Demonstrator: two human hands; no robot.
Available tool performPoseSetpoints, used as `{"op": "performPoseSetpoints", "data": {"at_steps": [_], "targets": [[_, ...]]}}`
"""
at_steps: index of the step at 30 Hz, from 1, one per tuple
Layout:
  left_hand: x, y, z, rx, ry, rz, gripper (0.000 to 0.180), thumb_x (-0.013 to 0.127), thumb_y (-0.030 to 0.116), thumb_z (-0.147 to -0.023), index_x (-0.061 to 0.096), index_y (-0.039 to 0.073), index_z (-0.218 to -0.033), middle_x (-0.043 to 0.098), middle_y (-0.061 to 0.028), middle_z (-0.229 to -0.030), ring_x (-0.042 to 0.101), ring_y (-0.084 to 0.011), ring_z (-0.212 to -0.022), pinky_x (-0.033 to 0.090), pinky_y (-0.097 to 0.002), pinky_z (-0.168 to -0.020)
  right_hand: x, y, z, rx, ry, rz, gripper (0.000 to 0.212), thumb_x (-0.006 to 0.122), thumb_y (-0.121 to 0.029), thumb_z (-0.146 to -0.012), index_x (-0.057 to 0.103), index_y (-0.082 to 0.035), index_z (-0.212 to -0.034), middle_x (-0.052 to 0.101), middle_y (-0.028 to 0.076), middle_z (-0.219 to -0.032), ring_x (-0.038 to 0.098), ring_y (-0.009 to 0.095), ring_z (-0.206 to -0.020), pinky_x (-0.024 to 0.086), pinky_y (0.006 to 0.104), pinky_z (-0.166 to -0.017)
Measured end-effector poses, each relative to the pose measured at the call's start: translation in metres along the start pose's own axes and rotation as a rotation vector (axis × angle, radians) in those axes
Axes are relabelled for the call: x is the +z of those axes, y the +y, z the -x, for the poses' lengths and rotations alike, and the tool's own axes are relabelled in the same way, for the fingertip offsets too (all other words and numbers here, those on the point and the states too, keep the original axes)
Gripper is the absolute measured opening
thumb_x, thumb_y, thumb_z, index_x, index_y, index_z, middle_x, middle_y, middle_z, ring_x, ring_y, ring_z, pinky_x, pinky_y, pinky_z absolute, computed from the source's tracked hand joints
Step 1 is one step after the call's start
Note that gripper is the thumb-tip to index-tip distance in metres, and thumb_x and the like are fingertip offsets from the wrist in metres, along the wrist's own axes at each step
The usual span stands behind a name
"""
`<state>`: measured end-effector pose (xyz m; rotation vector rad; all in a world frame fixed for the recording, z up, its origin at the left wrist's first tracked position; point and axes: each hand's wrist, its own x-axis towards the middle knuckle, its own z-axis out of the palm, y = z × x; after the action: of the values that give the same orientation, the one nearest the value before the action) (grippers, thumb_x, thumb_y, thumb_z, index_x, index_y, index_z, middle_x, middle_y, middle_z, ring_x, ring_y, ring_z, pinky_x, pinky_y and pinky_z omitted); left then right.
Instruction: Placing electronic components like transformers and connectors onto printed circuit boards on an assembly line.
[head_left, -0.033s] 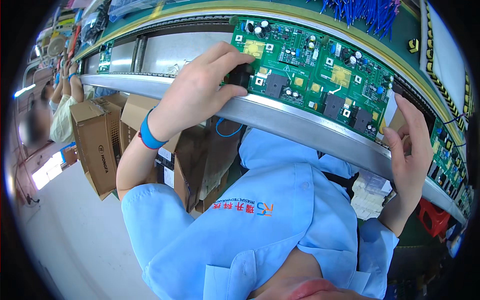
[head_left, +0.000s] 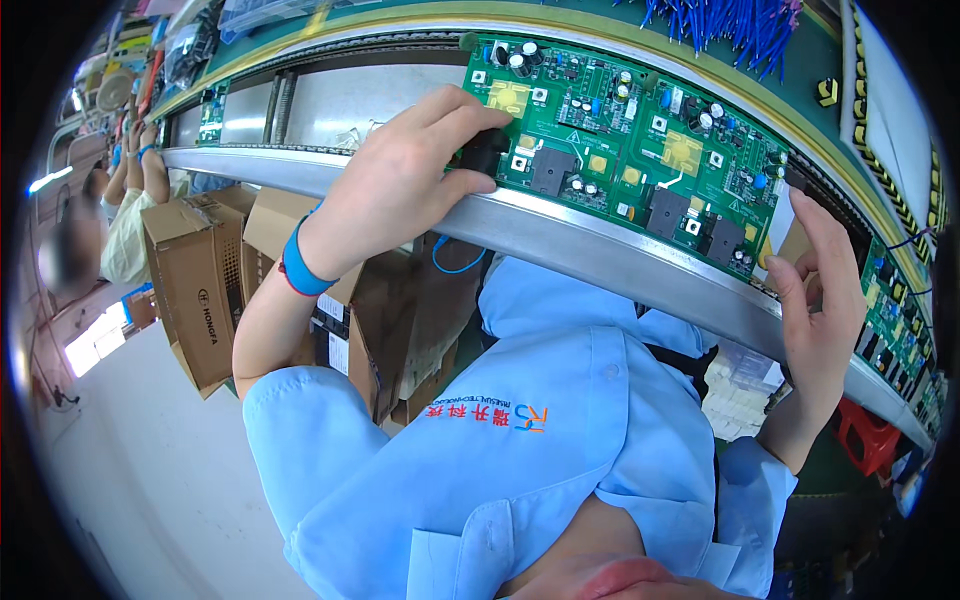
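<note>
A long green circuit board [head_left: 625, 120] lies in the conveyor frame in front of me, carrying capacitors, dark grey blocks and yellow pads. At its left end, the thumb and index finger of my left hand [head_left: 400, 165] close around a black rounded part [head_left: 484, 152]. The fingers cover some of it, and whether it is seated on the board I cannot tell. My right hand [head_left: 825, 265] is at the board's right end, thumb and index finger apart and curved beside the edge. Between them nothing held can be seen.
A metal rail [head_left: 620, 235] runs along the near side of the conveyor. More circuit boards [head_left: 885, 300] sit at the right, and another board [head_left: 212, 115] at the far left. Blue wires [head_left: 725, 25] lie behind. Cardboard boxes [head_left: 190, 290] stand below left; a person [head_left: 125, 230] is beyond.
</note>
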<state>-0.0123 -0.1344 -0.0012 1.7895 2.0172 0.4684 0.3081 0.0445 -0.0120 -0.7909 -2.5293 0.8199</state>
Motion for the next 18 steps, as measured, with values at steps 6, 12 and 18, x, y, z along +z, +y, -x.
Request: {"op": "performPoseSetpoints", "data": {"at_steps": [6,12,18], "targets": [[-0.008,0.003,-0.002,0.012,-0.040,-0.038,0.046,0.075,0.001,-0.075,0.061,0.004,-0.119,0.060,-0.0113,-0.113,0.063,-0.0281,-0.093,0.053,-0.0364,-0.080,-0.006,0.011,0.003,-0.034,0.029,0.028,0.051,0.068,0.007,-0.081,0.060,-0.007,-0.130,0.062,0.012,-0.125,0.055,0.013,-0.069,0.046,0.0224,-0.057],[-0.012,0.006,0.002,-0.014,-0.086,-0.109,0.043,0.073,0.002,-0.076,0.062,0.003,-0.117,0.061,-0.0144,-0.114,0.063,-0.0343,-0.103,0.052,-0.0392,-0.085,-0.008,0.009,0.004,-0.023,0.033,0.041,0.051,0.068,0.007,-0.082,0.060,-0.007,-0.130,0.062,0.012,-0.125,0.055,0.012,-0.071,0.046,0.0229,-0.057],[-0.015,0.007,-0.008,0.074,-0.107,-0.015,0.044,0.072,0.000,-0.075,0.062,0.002,-0.118,0.062,-0.0142,-0.112,0.063,-0.0357,-0.099,0.053,-0.0395,-0.084,-0.044,0.020,0.003,-0.033,0.107,0.143,0.049,0.069,0.005,-0.082,0.060,-0.006,-0.130,0.063,0.009,-0.126,0.055,0.010,-0.071,0.042,0.0208,-0.055]]}}
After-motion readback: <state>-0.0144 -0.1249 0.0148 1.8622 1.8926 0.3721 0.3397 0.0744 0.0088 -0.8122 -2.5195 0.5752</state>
